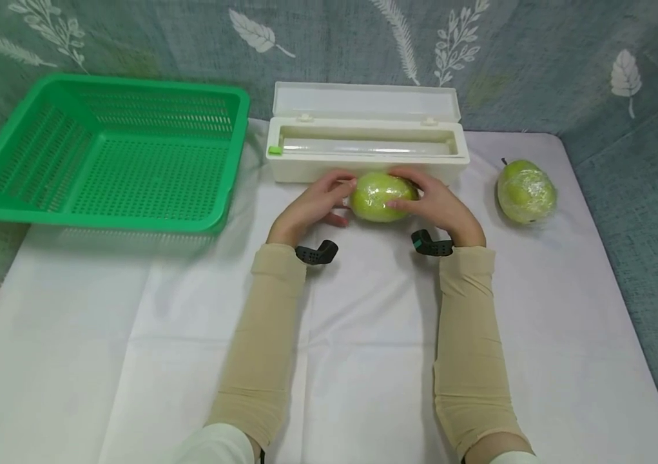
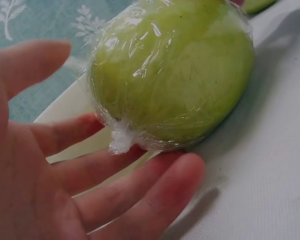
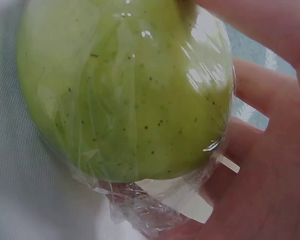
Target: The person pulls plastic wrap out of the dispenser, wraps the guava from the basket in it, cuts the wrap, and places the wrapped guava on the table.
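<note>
A green pear (image 1: 383, 196) in clear cling film lies on the white cloth in front of the film dispenser. My right hand (image 1: 439, 203) grips its right end, thumb on the near side and fingers round the far side. In the right wrist view, loose film (image 3: 155, 212) bunches at the end of the pear. At the other end my left hand (image 1: 317, 203) touches the pear with extended fingers (image 2: 175, 182), its thumb held apart. A twisted knot of film (image 2: 122, 137) rests against those fingers. Another wrapped pear (image 1: 526, 192) lies to the right.
The white cling film dispenser (image 1: 366, 171) stands behind my hands, lid (image 1: 366, 102) raised and a film roll (image 1: 363, 148) inside. A green plastic basket (image 1: 149, 174) is at the left. Patterned grey-green fabric (image 1: 340, 51) hangs behind the table.
</note>
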`<state>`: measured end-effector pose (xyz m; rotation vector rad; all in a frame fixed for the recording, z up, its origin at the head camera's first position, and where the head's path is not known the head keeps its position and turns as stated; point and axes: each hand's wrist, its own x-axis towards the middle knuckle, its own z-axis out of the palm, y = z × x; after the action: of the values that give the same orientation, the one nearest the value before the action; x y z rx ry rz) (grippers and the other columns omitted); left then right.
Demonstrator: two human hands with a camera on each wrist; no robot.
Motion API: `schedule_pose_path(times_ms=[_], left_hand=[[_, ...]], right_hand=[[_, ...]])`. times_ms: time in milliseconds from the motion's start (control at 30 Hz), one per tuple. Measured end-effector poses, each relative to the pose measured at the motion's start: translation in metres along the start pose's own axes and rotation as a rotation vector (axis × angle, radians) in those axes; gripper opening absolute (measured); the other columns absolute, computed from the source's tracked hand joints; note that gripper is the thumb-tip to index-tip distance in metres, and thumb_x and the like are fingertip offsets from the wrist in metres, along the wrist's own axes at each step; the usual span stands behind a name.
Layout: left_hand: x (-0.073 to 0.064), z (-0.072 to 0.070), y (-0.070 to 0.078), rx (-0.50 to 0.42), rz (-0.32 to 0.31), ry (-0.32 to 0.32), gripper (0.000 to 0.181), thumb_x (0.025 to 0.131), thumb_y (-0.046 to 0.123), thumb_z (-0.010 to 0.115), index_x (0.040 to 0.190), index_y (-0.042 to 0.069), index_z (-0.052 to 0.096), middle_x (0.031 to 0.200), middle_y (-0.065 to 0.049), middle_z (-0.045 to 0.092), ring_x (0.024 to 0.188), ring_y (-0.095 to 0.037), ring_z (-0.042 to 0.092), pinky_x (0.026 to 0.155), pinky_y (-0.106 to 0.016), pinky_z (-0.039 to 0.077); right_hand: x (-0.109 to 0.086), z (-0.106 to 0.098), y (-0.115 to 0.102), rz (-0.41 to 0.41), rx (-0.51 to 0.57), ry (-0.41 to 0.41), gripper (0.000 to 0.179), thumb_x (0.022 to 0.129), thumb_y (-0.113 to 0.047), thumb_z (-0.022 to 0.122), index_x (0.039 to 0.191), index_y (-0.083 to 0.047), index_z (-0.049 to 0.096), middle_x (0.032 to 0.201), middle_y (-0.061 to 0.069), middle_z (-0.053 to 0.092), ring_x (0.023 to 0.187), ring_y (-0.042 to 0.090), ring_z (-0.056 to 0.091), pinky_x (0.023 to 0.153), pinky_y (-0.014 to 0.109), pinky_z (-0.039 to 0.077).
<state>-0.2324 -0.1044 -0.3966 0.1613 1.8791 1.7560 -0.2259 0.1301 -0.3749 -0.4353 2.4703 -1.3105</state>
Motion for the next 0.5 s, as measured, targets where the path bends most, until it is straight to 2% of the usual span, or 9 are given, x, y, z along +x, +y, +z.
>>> schedule_pose_path(times_ms=[200, 367, 500], left_hand=[[-0.003, 0.002, 0.003, 0.084, 0.022, -0.055, 0.048, 0.087, 0.03, 0.057, 0.129, 0.015, 0.039, 0.126, -0.008, 0.042, 0.103, -0.024, 0.051, 0.077, -0.044, 0.048], [-0.001, 0.001, 0.0, 0.164, 0.028, -0.116, 0.051, 0.084, 0.03, 0.061, 0.13, 0.019, 0.04, 0.122, -0.01, 0.04, 0.096, -0.024, 0.054, 0.076, -0.042, 0.048], [0.007, -0.002, -0.009, 0.199, 0.034, -0.138, 0.051, 0.082, 0.033, 0.063, 0.128, 0.021, 0.042, 0.118, -0.01, 0.042, 0.093, -0.024, 0.055, 0.076, -0.039, 0.049]], right_hand=[[0.006, 0.001, 0.021, -0.003, -0.036, -0.033, 0.067, 0.075, -0.04, 0.069, 0.133, -0.024, 0.041, 0.136, -0.003, 0.037, 0.122, 0.015, 0.033, 0.1, 0.037, 0.025], [0.005, 0.001, 0.023, 0.018, -0.057, -0.077, 0.074, 0.072, -0.047, 0.069, 0.135, -0.026, 0.037, 0.137, -0.002, 0.036, 0.121, 0.016, 0.033, 0.099, 0.038, 0.026], [0.005, 0.0, 0.022, 0.039, -0.094, -0.104, 0.075, 0.072, -0.051, 0.067, 0.135, -0.027, 0.036, 0.136, -0.002, 0.037, 0.119, 0.016, 0.035, 0.098, 0.039, 0.028]])
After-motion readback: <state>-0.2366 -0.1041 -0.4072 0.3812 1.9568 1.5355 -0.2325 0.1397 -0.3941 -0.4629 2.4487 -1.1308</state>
